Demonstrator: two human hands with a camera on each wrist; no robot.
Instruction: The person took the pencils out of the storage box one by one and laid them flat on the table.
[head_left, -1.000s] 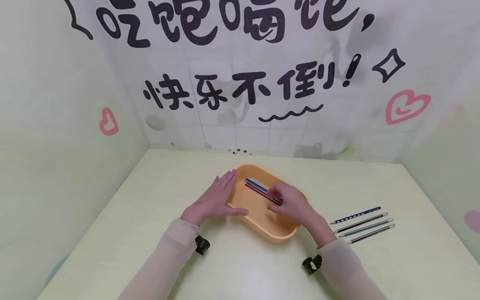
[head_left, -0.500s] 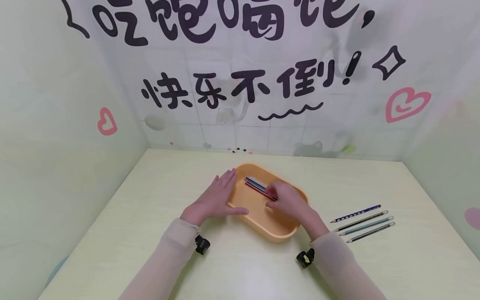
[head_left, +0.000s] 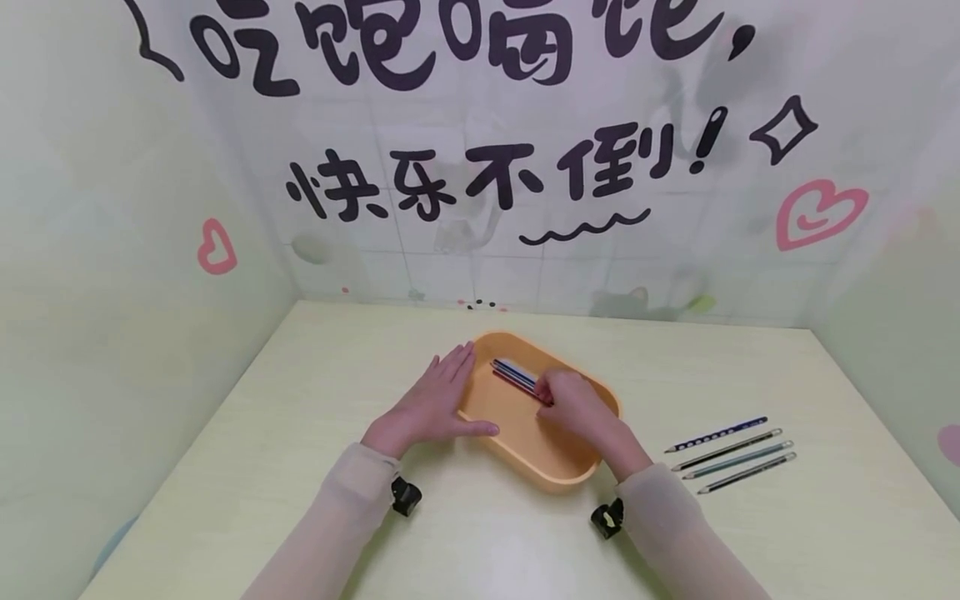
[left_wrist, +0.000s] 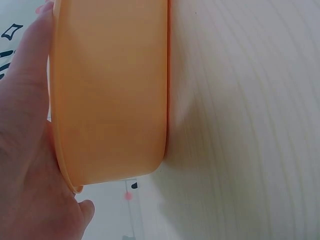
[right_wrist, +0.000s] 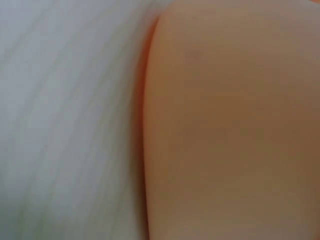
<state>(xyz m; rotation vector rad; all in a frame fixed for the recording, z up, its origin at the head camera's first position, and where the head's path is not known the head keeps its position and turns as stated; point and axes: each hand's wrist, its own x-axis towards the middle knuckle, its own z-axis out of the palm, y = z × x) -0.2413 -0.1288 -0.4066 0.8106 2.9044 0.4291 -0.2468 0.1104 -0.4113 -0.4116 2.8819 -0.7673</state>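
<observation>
An orange plastic tray (head_left: 517, 450) stands at a slant on the table in the head view. Several pencils (head_left: 513, 372) lie side by side in it, one of them dark red (head_left: 517, 384). My right hand (head_left: 581, 408) reaches into the tray with curled fingers at the near ends of these pencils and pinches the dark red one; its fingertips are partly hidden. My left hand (head_left: 431, 404) rests on the tray's left rim with straight fingers and the thumb spread. The left wrist view shows that hand against the tray's outer wall (left_wrist: 110, 95). Only the blurred tray wall (right_wrist: 230, 120) fills the right wrist view.
Right of the tray, several more pencils (head_left: 738, 461) lie in a slanted row on the pale wooden table (head_left: 480, 550). Behind stands a white backdrop (head_left: 465, 275) with black lettering. Pale side walls bound the table left and right.
My right hand has shifted slightly along the pencils in the tray, and their near ends are now covered by its fingers. The left hand stays in place.
</observation>
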